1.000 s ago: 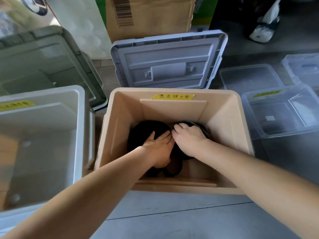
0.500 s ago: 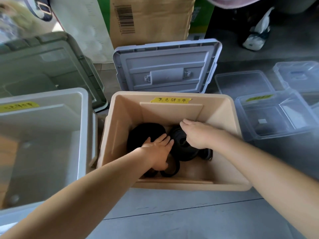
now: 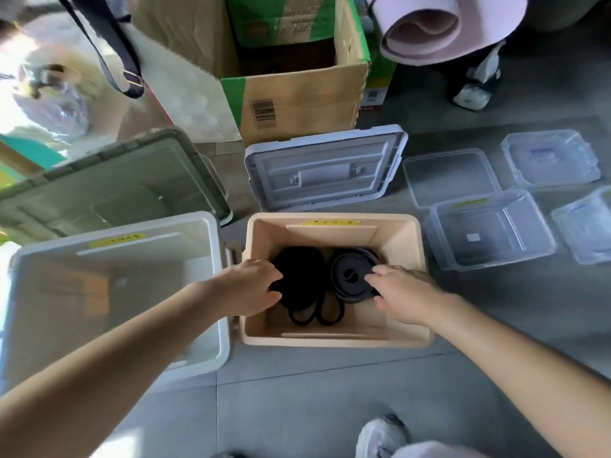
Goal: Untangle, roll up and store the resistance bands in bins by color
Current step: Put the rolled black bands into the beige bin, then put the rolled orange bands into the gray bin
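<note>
A: Where are the bands?
B: Both in the beige bin (image 3: pixel 413 226), centre. The rolled black band (image 3: pixel 350 277) is on the right, w/ the loose black bundle (image 3: pixel 304 276) just left of it.
A: Hands?
B: The left hand (image 3: pixel 251 287) has fingers + thumb curled on the bundle's left edge. The right hand (image 3: pixel 403 295) is curled at the roll's right edge; can't tell if it grips.
A: Anything around?
B: A white bin (image 3: pixel 211 226) just left, grey lid (image 3: pixel 325 171) on the far side, clear tubs (image 3: pixel 489 229) right. The forearms cover the beige bin's left wall + near-right corner.

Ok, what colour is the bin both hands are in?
The bin is beige, with a yellow label on its far rim; head view.
</note>
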Motion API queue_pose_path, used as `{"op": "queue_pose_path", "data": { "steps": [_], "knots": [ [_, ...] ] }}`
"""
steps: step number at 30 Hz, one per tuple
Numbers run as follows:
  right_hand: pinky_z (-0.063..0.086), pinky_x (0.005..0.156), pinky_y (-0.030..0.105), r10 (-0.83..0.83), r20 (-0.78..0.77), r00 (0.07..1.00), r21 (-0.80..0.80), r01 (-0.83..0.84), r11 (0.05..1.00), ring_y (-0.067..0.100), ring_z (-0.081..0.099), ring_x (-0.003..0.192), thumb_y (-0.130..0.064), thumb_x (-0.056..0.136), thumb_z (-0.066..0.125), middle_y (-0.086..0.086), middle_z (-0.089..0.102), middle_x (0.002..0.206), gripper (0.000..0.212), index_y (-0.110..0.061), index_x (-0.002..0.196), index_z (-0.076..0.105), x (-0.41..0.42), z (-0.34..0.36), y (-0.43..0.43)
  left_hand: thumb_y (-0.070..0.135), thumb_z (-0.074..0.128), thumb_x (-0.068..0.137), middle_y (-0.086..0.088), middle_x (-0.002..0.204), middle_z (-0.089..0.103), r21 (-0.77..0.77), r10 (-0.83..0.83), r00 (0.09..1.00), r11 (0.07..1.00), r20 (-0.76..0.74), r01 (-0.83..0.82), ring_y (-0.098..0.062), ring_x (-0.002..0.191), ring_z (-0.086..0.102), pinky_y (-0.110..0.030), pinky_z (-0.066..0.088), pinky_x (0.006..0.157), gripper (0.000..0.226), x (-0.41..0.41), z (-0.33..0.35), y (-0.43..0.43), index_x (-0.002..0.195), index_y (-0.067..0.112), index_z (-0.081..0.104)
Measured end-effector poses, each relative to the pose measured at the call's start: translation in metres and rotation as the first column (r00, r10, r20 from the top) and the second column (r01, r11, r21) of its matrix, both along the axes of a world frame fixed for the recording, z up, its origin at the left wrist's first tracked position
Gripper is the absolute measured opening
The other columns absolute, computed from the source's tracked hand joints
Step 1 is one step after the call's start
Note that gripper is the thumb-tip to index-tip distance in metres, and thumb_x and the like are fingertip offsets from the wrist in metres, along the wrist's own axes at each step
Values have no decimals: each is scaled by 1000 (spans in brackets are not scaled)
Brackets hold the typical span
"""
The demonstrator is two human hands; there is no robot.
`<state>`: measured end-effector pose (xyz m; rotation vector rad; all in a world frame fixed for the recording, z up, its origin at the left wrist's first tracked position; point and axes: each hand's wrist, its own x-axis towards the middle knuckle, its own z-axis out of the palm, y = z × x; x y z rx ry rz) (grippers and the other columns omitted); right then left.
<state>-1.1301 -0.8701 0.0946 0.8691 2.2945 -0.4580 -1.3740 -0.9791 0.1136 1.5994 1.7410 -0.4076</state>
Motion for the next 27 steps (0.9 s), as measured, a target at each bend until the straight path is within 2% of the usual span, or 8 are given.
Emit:
{"op": "queue_pose_path", "data": {
  "steps": [3,5,8,11,14,19,23,27],
  "knots": [
    [38,81,34,-49,26,998,-62,51,997,26,48,114,-22,91,39,3,47,118,22,-18,110,49,2,64,-19,33,44,94,-6,113,59,-58,98,995,994,4,-98,-27,110,54,-36,46,89,30,3,63,-29,115,15,56],
    [40,80,35,-125,34,992,-95,128,987,27,49,113,-26,90,42,4,48,116,18,-17,104,49,5,117,-31,36,45,94,-4,119,60,-126,149,989,981,7,-147,-26,112,55,-34,46,90,32,3,114,-51,118,18,56],
    [42,82,34,-303,3,953,-93,302,949,26,50,116,-35,90,48,2,49,126,30,-18,114,49,18,211,-53,36,46,95,-5,137,51,-195,175,985,966,-1,-172,-25,124,49,-33,41,99,43,7,202,-79,134,19,47],
    [44,89,35,-464,-18,885,-116,460,881,26,48,121,-42,89,50,4,48,132,45,-19,128,46,52,308,-79,36,47,96,-5,141,48,-218,162,985,965,56,-146,-23,128,47,-33,37,105,48,23,298,-93,138,15,43],
    [44,92,37,-649,-39,760,-139,639,756,27,48,123,-44,88,54,7,47,137,54,-19,135,44,98,397,-105,37,49,94,-8,135,54,-229,178,977,962,120,-147,-24,122,52,-37,40,103,48,43,387,-86,134,11,47],
    [45,94,38,-880,-157,448,-149,871,469,29,53,117,-38,85,62,13,55,129,53,-15,131,51,180,487,-164,54,47,80,-12,122,62,-92,94,963,993,251,-73,-26,112,59,-40,46,96,66,113,482,-46,127,8,54],
    [45,87,31,-922,-246,299,-154,927,342,25,56,114,-38,86,60,9,59,123,49,-14,129,54,242,516,-204,27,52,94,-11,123,61,6,-86,966,996,245,87,-25,111,58,-31,44,93,36,210,512,9,124,7,56],
    [43,85,27,-956,-245,159,-175,963,205,19,56,114,-39,87,59,2,55,129,49,-20,132,50,328,533,-202,29,56,90,2,116,63,74,-98,955,994,278,80,-17,106,60,-23,43,86,35,321,529,57,124,21,58]
  ]
}}
